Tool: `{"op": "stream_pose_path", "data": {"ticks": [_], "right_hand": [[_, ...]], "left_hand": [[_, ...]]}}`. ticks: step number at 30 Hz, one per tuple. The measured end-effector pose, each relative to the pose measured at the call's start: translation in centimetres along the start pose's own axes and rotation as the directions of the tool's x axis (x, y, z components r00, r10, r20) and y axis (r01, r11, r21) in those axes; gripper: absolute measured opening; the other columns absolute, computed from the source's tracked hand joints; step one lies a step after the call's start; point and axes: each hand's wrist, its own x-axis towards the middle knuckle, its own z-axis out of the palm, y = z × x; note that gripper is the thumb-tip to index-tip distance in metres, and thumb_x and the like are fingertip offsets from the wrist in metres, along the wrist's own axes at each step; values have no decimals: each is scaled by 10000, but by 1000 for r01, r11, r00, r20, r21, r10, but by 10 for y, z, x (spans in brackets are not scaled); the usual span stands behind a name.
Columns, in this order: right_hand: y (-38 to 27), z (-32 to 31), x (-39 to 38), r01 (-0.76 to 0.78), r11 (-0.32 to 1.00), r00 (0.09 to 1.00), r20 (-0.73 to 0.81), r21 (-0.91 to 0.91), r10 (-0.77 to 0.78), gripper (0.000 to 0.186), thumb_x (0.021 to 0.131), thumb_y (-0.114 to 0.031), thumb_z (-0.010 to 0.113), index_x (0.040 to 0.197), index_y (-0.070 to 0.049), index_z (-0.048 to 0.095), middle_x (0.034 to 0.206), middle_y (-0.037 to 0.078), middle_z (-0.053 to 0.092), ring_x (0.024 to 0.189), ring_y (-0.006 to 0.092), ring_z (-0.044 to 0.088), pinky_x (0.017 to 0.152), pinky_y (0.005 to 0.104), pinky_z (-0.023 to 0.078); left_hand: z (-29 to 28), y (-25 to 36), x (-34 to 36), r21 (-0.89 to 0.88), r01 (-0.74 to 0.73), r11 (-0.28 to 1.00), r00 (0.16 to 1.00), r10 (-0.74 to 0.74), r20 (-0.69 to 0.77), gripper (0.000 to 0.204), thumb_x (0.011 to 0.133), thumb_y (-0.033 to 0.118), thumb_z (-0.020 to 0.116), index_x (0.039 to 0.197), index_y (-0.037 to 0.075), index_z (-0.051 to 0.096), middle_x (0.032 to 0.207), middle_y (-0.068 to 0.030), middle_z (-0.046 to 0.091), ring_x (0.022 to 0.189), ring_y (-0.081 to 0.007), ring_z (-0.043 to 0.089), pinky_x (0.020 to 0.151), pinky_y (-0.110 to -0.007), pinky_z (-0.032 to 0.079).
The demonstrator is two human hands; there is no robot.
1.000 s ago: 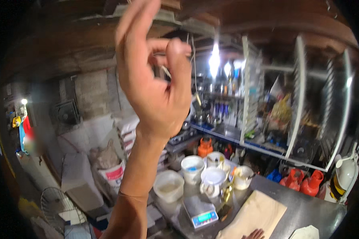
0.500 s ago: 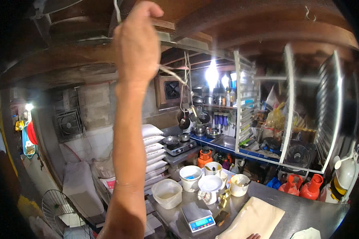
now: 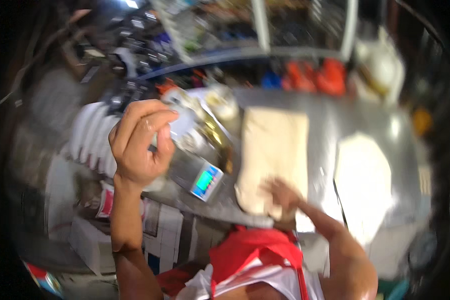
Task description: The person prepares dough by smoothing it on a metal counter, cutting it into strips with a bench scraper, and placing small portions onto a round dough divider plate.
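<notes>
The picture is blurred by motion. My left hand (image 3: 140, 145) is raised over the left end of the steel counter (image 3: 325, 125), fingers curled toward the thumb; whether it pinches anything is not visible. Just right of it stands a small scale (image 3: 197, 175) with a lit blue-green display. My right hand (image 3: 280, 195) lies with fingers spread on the near end of a pale rectangular slab (image 3: 275, 145) in the middle of the counter. A white, roughly round sheet (image 3: 362, 175) lies further right.
White cups and tubs (image 3: 205, 107) crowd behind the scale. Red containers (image 3: 315, 75) and a white jug (image 3: 380, 60) stand at the back. Stacked white trays (image 3: 90, 135) and boxes (image 3: 90, 240) sit low on the left. My red apron (image 3: 255, 255) shows below.
The view has swung down from the ceiling and shelves to the counter. My left hand has come down from overhead to beside the scale. My right hand remains on the pale slab.
</notes>
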Motion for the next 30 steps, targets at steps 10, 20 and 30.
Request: {"op": "stream_pose_path", "data": {"ticks": [10,20,30], "right_hand": [[-143,-39,84,-463,881,884,-10,98,466,1042,980,-646,599,1651,83,278,1744,291,241,1644,457,147,1335,576,124],[-129,-53,22,-642,757,767,83,119,637,908,1025,-593,557,1670,-8,300,1748,214,276,1632,424,226,1317,596,173],[-116,-63,-15,-748,662,663,3,50,749,915,1022,-477,662,1650,75,291,1686,323,343,1582,465,331,1286,558,297]], "left_hand": [[220,106,-250,-551,734,398,667,-265,697,403,1018,94,626,1414,17,616,1427,-190,631,1328,-365,618,1122,-467,510],[263,203,-356,-498,587,638,561,123,819,867,1069,494,545,1641,-101,281,1762,-250,217,1651,-400,180,1349,-510,149],[260,218,-337,-565,448,693,552,282,785,926,1027,623,550,1647,-33,347,1755,-222,254,1652,-422,135,1341,-532,134]]}}
